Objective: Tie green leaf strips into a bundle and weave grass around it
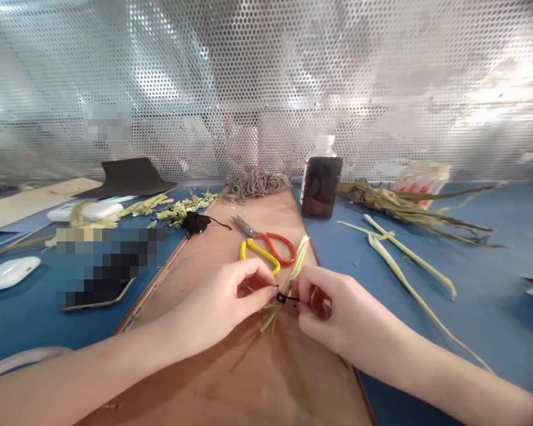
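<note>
Over the brown board (266, 384), a thin bundle of pale green plant strips (299, 254) lies slanted between my hands. Black thread (281, 298) is looped around it in a small knot. My left hand (244, 290) pinches one side of the thread at the knot, thumb against forefinger. On the other side, my right hand (322, 305) closes on the thread's opposite end, its fingers curled. Just beyond my hands rest scissors (275, 245) with one red and one yellow handle, blades pointing to the far left. A black thread tangle (196, 222) sits at the board's left edge.
A grey cord heap (257, 184) lies at the board's far end. A dark phone (322, 188) leans on a white bottle (325, 142). Dried leaves (382, 201) and loose pale strips (400, 275) lie right; another phone (111, 284) and a white mouse (11, 273) lie left.
</note>
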Available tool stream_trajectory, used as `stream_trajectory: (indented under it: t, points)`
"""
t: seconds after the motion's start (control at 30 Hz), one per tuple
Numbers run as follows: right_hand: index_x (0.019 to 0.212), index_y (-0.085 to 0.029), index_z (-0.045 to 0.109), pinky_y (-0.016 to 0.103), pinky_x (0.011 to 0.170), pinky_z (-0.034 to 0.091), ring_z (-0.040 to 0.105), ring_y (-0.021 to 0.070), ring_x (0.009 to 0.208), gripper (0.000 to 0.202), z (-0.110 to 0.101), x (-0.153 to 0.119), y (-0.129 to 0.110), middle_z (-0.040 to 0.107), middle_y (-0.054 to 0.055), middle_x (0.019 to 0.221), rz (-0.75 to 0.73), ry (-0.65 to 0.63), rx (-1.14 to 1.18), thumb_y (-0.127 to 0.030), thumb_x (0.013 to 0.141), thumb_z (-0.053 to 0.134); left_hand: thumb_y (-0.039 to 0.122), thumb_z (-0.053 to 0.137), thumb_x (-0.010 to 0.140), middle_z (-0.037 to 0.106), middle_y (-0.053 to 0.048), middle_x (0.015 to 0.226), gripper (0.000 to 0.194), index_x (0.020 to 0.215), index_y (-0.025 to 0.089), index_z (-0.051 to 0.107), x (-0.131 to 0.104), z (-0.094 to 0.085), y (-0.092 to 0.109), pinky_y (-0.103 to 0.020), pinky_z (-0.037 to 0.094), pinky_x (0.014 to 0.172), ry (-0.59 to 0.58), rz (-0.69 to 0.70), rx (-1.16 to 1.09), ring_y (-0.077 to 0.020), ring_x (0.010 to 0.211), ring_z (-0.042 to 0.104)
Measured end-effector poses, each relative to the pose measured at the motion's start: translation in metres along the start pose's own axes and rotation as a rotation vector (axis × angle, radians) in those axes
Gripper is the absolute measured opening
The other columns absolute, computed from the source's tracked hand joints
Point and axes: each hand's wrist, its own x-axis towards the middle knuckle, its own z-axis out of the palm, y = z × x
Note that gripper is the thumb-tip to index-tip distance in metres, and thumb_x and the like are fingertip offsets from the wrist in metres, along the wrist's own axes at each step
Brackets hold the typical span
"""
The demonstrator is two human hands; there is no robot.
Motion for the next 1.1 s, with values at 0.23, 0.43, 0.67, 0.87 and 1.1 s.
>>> stream_trajectory:
  t: [0.23,0.43,0.67,0.87,1.1]
  points:
    - [0.065,-0.019,0.045,0.018,0.048,0.031,0.037,0.0070,0.049,0.016,0.003,-0.001,0.002,0.045,-0.007,0.055,-0.023,-0.018,-0.018,-0.003,0.066,0.049,0.035,0.052,0.084,0.064,0.001,0.084,0.016,0.088,0.020,0.057,0.003,0.003,-0.008,-0.026,0.043,0.068,-0.021,-0.043,-0.090,-0.0152,0.078,0.059]
    - [0.079,-0.021,0.057,0.019,0.051,0.036,0.047,0.0092,0.054,0.019,0.004,0.001,0.006,0.058,-0.004,0.065,-0.013,-0.006,0.065,-0.005,0.072,0.049,0.037,0.053,0.083,0.061,0.001,0.075,0.019,0.085,0.018,0.054,0.007,0.006,-0.006,-0.024,0.042,0.062,-0.050,-0.100,-0.140,-0.0128,0.066,0.056]
    - [0.077,-0.020,0.064,0.023,0.059,0.040,0.055,0.0126,0.065,0.019,0.002,-0.002,0.006,0.063,0.001,0.076,-0.073,0.028,-0.067,-0.006,0.075,0.051,0.040,0.049,0.085,0.064,-0.002,0.074,0.022,0.083,0.018,0.050,0.007,0.005,-0.008,-0.026,0.042,0.058,-0.063,-0.130,-0.113,-0.0145,0.063,0.059]
    - [0.078,-0.020,0.063,0.023,0.064,0.042,0.056,0.0136,0.074,0.022,0.002,-0.004,0.004,0.062,0.001,0.082,-0.113,0.004,-0.062,-0.003,0.078,0.048,0.039,0.046,0.088,0.065,-0.002,0.073,0.021,0.083,0.018,0.045,0.007,0.006,-0.011,-0.026,0.044,0.057,-0.086,-0.138,-0.248,-0.0129,0.060,0.057]
    - [0.072,-0.020,0.057,0.025,0.069,0.043,0.055,0.0150,0.078,0.024,0.000,-0.004,0.002,0.061,0.001,0.078,-0.197,0.012,-0.068,0.001,0.076,0.046,0.036,0.047,0.088,0.065,-0.002,0.072,0.019,0.081,0.018,0.044,0.007,0.006,-0.010,-0.026,0.043,0.057,-0.054,-0.140,-0.339,-0.0120,0.060,0.057]
